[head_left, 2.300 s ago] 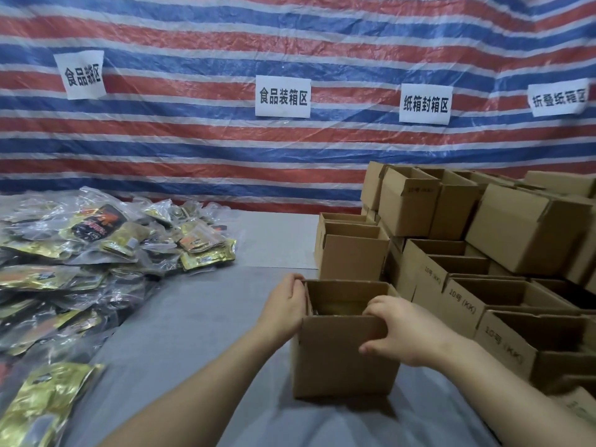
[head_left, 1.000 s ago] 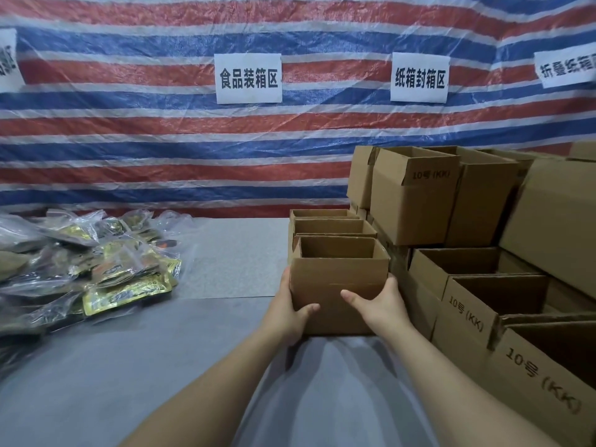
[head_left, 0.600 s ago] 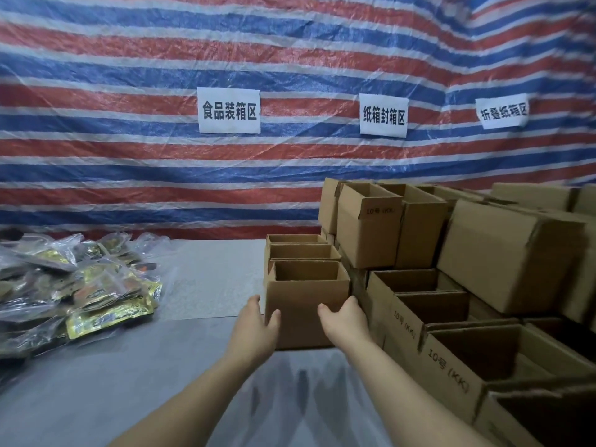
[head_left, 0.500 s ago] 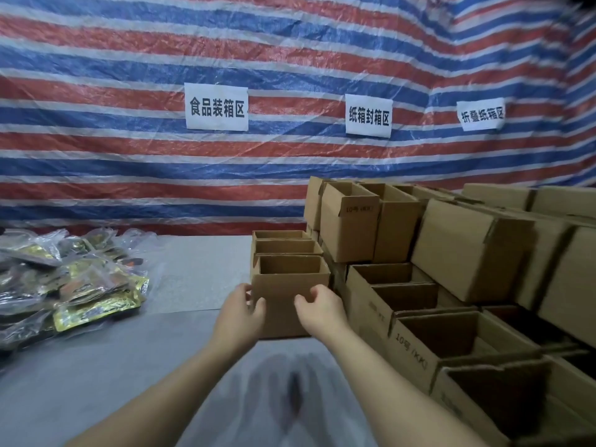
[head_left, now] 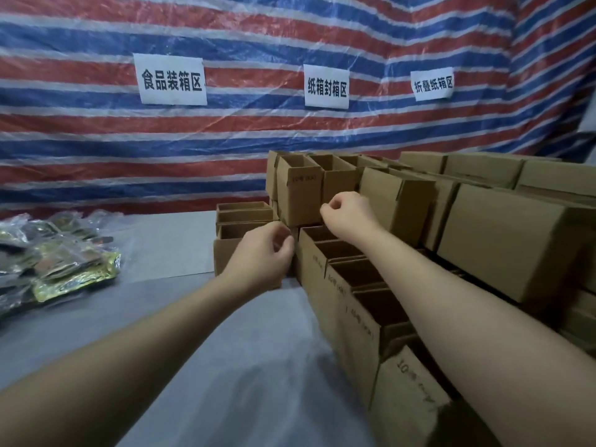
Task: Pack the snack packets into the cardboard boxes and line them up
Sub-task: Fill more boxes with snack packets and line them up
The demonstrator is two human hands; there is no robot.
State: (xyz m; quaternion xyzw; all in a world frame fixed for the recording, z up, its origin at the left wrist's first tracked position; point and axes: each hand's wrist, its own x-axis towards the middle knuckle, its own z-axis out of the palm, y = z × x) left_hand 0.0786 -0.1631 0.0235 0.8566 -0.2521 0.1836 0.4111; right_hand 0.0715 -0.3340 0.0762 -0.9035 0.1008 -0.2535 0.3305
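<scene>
Brown boxes (head_left: 477,240); red-blue-white striped tarp (head_left: 225,27).

Dim, even light; soft shadow under the forearms, wide-angle bowing at edges, slight blur.

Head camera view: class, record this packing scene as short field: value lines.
Surface: grey table cover
Left hand: fingers curled, in front of the nearest open brown cardboard box
Right hand: loosely curled, raised by stacked brown cardboard boxes
Snacks: pile of shiny plastic snack packets, far left
Wall: striped red, white and blue tarpaulin
</scene>
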